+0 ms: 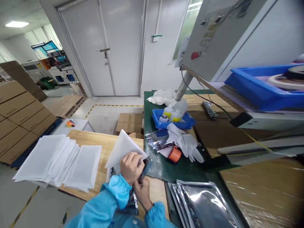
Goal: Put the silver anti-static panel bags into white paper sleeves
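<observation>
My left hand (130, 166) is closed around a white foam sheet (122, 149) and the mouth of a dark silvery bag (145, 167). My right hand (142, 191) sits just below it, fingers pinched on the same bag, whose lower part (129, 205) hangs down between my blue sleeves. The sheet stands tilted up above both hands. How far the sheet sits inside the bag is hidden by my fingers.
Stacks of white foam sheets (57, 163) lie on a wooden pallet to the left. Silver bags (204, 204) lie at the lower right. On the green table (166, 171) are white gloves (187, 144), an orange tape dispenser (175, 154) and a blue tray (173, 122) of bottles. A sealing machine (261, 145) fills the right.
</observation>
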Demonstrator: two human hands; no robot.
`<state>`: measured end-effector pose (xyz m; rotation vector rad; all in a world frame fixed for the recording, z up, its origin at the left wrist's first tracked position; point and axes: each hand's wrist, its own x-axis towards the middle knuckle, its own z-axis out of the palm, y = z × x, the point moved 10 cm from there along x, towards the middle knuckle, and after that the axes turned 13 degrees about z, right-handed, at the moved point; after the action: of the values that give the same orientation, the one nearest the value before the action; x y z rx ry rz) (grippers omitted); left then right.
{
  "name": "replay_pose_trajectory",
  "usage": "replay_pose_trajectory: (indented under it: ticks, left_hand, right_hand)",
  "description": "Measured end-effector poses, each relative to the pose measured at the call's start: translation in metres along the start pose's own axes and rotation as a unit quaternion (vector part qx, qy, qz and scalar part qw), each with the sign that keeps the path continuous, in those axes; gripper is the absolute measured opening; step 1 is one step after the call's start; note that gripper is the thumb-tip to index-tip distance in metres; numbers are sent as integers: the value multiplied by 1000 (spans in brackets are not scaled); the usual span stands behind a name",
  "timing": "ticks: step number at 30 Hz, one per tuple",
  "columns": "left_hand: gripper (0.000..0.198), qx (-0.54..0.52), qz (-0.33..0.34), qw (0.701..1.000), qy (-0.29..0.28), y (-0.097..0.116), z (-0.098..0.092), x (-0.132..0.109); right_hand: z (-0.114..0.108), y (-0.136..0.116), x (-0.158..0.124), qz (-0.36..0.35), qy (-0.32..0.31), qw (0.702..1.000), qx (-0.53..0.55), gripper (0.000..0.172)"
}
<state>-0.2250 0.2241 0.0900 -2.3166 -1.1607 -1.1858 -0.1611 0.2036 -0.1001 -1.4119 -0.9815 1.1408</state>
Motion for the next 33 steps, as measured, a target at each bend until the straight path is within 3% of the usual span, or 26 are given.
replay_pose_trajectory:
  ticks: [5,8,12,14,16,20,25,29,33]
  left_hand:
    - [15,-18,36,998,-55,7,11,-7]
    - [22,30,-73,987,-143,-23,21,-41]
    - [11,102,-247,916,-298,-72,26,-112]
    - [3,111,-280,888,-348,-75,27,-138]
    - [4,107,-264,886,-366,-64,27,-148]
    - [10,96,-163,928,-321,-28,16,-141]
    - [11,86,-152,960,-219,-35,6,-117]
    - [14,30,-120,986,-112,-35,15,-56]
    - [9,6,-46,999,-8,-15,0,7]
  right_hand:
    - [0,-13,2,24,-17,999,19,33]
    - [-16,-25,8,48,14,998,33,31]
    - [-51,-31,18,122,120,983,59,41]
    - [-59,-29,22,153,149,974,72,46]
    - [-59,-25,24,164,160,968,105,43]
    - [-52,-19,28,152,151,961,175,35]
    - [-35,-18,25,134,108,978,120,42]
    - [-22,-19,17,68,88,992,65,44]
    - [-11,-18,15,9,28,999,20,37]
